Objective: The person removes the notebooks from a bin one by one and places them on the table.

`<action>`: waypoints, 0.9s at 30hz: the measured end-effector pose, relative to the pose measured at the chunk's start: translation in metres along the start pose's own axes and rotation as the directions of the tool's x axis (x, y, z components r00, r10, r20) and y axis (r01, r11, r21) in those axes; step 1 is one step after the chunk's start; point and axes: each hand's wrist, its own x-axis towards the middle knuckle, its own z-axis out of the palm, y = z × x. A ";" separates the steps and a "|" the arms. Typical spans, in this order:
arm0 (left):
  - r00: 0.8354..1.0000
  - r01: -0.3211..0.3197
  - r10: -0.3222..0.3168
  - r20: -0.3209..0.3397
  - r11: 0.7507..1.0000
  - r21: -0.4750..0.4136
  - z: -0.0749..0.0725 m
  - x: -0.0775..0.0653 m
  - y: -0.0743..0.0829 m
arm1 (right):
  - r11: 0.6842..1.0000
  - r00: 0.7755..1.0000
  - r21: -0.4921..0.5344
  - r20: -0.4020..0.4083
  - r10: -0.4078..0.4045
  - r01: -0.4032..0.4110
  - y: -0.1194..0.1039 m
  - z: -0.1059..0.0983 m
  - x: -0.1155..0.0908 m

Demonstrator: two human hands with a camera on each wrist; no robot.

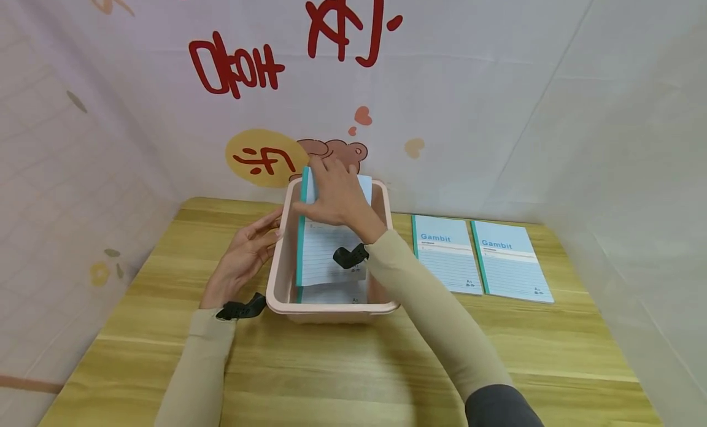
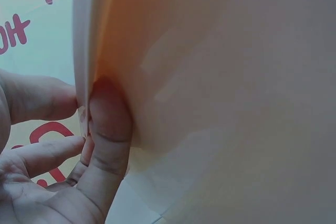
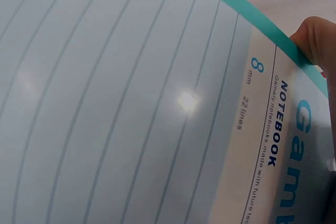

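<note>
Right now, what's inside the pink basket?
The pink basket holds a tilted notebook gripped by the right hand, and another one's edge beneath it. The rest of the basket floor is covered. The left hand rests against its outer wall.

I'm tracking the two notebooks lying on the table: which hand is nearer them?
Right. The right hand grips a notebook in the bin; the left hand touches the bin's far side from the two notebooks.

A pale pink plastic basket (image 1: 276, 273) holds a light blue, line-ruled paper notebook (image 1: 328, 252) with a teal spine, on a yellowish wood-grain table (image 1: 331, 365).
</note>
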 end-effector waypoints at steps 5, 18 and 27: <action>1.000 -0.005 0.005 0.000 1.000 -0.006 0.000 0.001 0.000 | 0.999 0.999 0.054 -0.048 -0.003 0.006 -0.001 -0.018 -0.004; 1.000 0.010 -0.011 -0.021 0.999 -0.034 0.001 0.002 0.001 | 0.992 0.979 0.114 -0.200 -0.034 0.058 -0.001 -0.077 -0.012; 1.000 0.005 -0.006 -0.019 0.999 -0.047 0.001 0.002 0.001 | 0.987 0.980 0.157 -0.192 0.047 -0.016 0.019 -0.123 -0.021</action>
